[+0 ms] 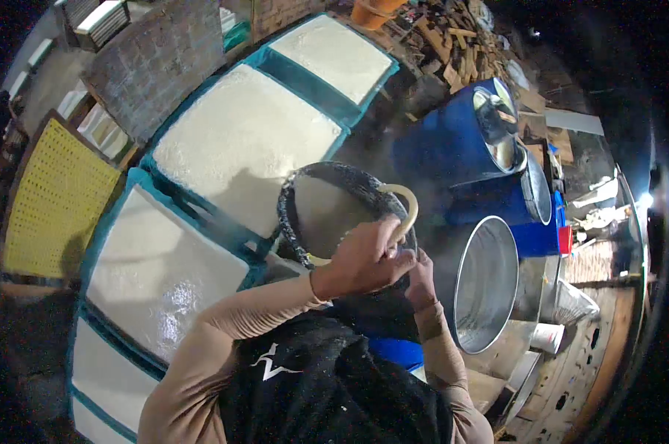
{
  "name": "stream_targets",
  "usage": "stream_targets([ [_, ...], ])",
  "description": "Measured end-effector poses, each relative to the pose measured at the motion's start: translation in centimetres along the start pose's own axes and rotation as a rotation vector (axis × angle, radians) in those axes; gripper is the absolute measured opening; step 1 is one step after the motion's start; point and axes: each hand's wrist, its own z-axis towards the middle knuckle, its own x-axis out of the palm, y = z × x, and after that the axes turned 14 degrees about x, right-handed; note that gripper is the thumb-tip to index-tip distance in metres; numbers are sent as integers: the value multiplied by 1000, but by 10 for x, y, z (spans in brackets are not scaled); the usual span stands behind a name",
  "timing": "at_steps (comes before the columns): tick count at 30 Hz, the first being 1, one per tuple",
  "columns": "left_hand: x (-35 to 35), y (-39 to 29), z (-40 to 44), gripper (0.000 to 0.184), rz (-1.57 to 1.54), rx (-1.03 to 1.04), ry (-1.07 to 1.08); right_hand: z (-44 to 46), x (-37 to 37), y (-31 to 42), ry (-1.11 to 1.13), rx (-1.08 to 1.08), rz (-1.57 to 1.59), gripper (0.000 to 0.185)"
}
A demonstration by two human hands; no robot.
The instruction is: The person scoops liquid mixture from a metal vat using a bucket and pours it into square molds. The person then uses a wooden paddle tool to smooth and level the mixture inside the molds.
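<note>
A dark bucket with white residue on its rim is held tilted in front of my torso, with some pale contents inside. My left hand is closed around its cream-coloured curved handle. Lower on the near side, my right hand grips the bucket's edge, its fingers partly hidden. Just beyond the bucket lies a teal-edged tray filled with a white mass. A similar wet-looking white surface fills the tray to the left.
More white-filled trays continue away and at lower left. On the right stand a large metal vat and blue barrels. A yellow woven panel leans at left. Scrap wood is piled at the back.
</note>
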Motion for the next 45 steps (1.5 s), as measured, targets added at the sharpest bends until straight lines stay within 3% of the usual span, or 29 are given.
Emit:
stream_targets([
  [2,11,-15,-19,34,-32,21,-25,-46,12,13,68,44,154,29],
  [4,25,-37,-45,34,7,-9,-22,-68,-4,-2,87,8,80,30],
  [8,53,-56,-91,43,111,166,-254,-99,-23,-23,93,-4,-58,26],
  [9,52,-65,-98,43,139,186,-206,-87,-45,-39,124,-285,-400,26],
  [11,56,-75,-122,43,282,209,-226,-141,-11,-32,233,-43,-128,26],
  [12,50,-91,-132,39,221,129,-166,-168,5,-28,261,77,11,26],
  [13,52,-95,-145,38,209,107,-183,-172,1,-37,321,-117,-224,24],
  [15,50,-103,-167,37,217,54,-245,-180,7,-49,443,-312,-468,23],
  [19,33,-124,-216,37,149,-44,-249,-219,44,-60,459,-231,-284,21],
  [22,27,-135,-237,40,175,-56,-270,-234,52,-61,550,-286,-361,19],
  [25,15,-133,-275,40,276,22,-334,-243,64,-81,479,78,-74,19],
  [28,4,-133,-294,40,247,5,-340,-235,70,-86,442,-232,-613,17],
  [30,-4,-136,-303,38,229,-39,-322,-253,93,-76,285,209,-263,19],
  [31,-8,-135,-312,38,213,-35,-323,-264,106,-76,270,210,-269,19],
  [33,-14,-132,-327,36,208,-32,-290,-282,129,-74,386,-82,-526,25],
  [37,-23,-135,-350,36,127,-32,-304,-306,160,-71,419,40,-321,28],
  [39,-34,-139,-358,38,89,-79,-168,-313,172,-66,243,-245,-771,25],
  [42,-39,-139,-376,40,76,-20,-121,-330,201,-64,216,-134,-551,21],
  [43,-49,-142,-385,48,-43,-28,-76,-333,206,-62,115,-197,-752,21],
  [44,-49,-135,-396,48,-48,-31,-81,-326,202,-66,115,-193,-759,21],
  [45,-40,-118,-410,53,115,48,-260,-311,191,-72,117,-148,-668,21],
])
